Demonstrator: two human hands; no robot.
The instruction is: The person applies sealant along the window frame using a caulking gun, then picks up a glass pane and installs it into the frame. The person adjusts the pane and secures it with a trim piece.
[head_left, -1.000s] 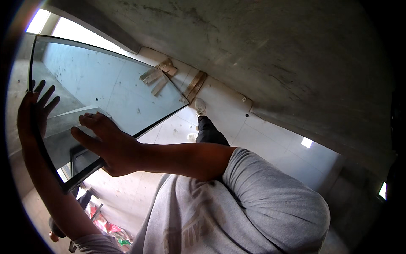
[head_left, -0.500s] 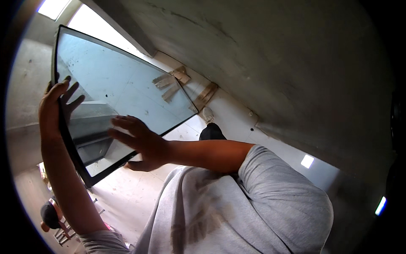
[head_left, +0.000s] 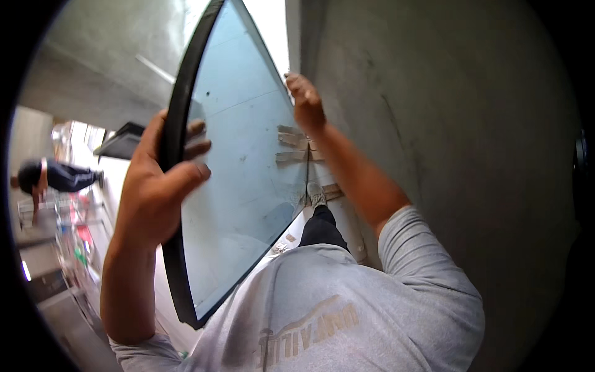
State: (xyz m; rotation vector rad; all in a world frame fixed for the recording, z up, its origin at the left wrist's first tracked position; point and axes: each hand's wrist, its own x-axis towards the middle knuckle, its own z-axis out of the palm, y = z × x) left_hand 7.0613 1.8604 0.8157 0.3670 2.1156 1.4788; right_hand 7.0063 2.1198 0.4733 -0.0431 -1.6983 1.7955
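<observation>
A large bluish glass pane (head_left: 242,105) with thick black edging stands tilted in front of me, its lower corner close to my shirt. My left hand (head_left: 158,180) grips its left edge, thumb on the near side and fingertips visible at the glass. At the far right edge, my right hand (head_left: 305,102) has its fingers bent around the black rim; they are slightly blurred and partly hidden. Brown tape strips (head_left: 291,146) show through and beside the glass near its right edge.
A grey wall (head_left: 446,136) rises close on my right. My shoe (head_left: 316,195) is on the floor beside the pane's lower right edge. Far left, another person (head_left: 56,175) in dark clothes is near metal racks (head_left: 77,214). A dark panel (head_left: 121,142) is behind my left hand.
The pane has swung more upright and to the right. My right hand has moved from over the glass near its lower edge to the far right edge. My left hand keeps its hold.
</observation>
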